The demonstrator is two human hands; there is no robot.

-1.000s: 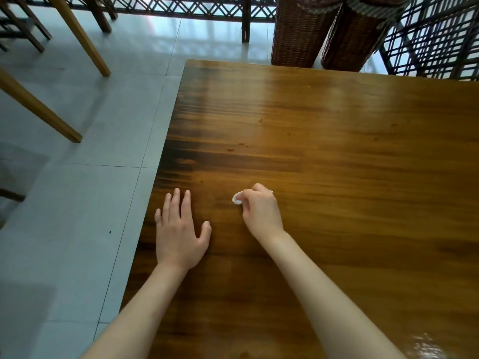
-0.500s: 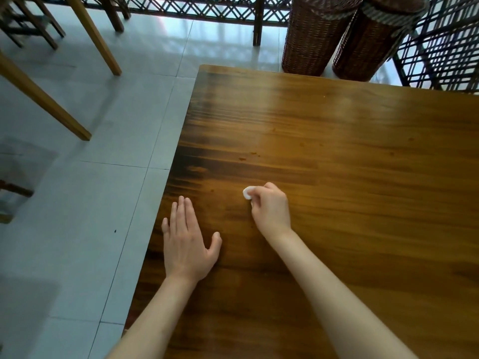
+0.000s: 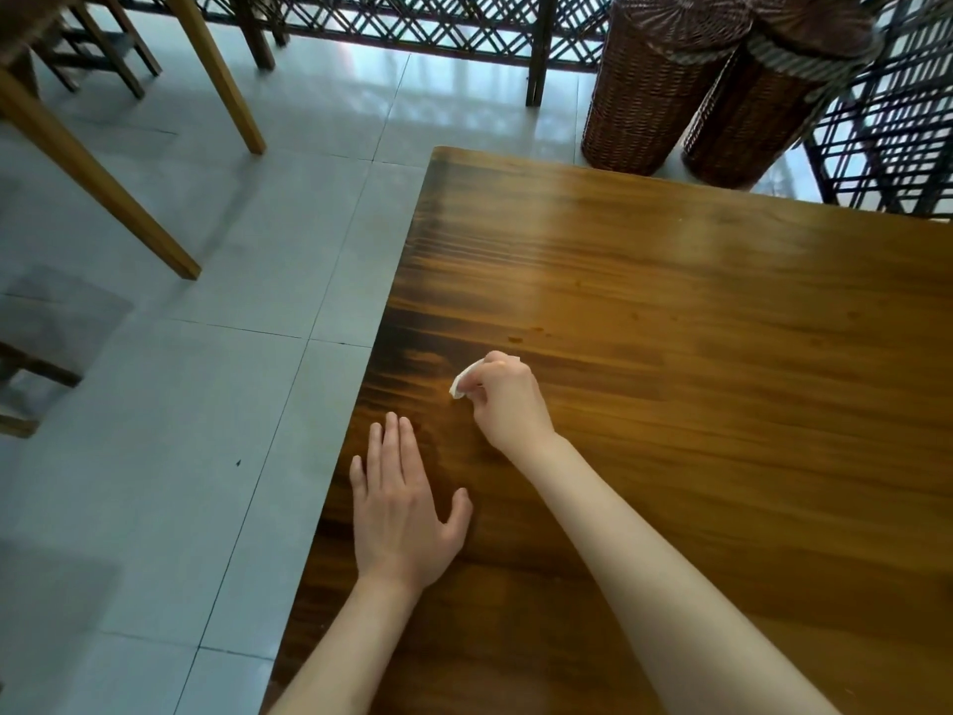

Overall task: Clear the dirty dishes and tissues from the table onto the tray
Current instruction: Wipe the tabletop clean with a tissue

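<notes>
My right hand (image 3: 508,402) is closed around a small white tissue (image 3: 460,383), pressing it on the brown wooden table (image 3: 722,353) near the left edge. Only the tissue's left tip and a sliver by the knuckles show; the rest is hidden in the fist. My left hand (image 3: 402,508) lies flat on the table with fingers spread, palm down, just below and left of the right hand, holding nothing. No tray or dishes are in view.
A few small dark spots (image 3: 531,333) mark the wood just beyond the tissue. Two wicker baskets (image 3: 655,90) stand past the far table edge. Wooden chair and table legs (image 3: 222,74) stand on the tiled floor at left. A lattice fence (image 3: 438,18) runs along the back.
The right hand with the tissue has shifted slightly away from me across the wood. The left hand stays flat. The view has moved, so the table sits further right in frame.
</notes>
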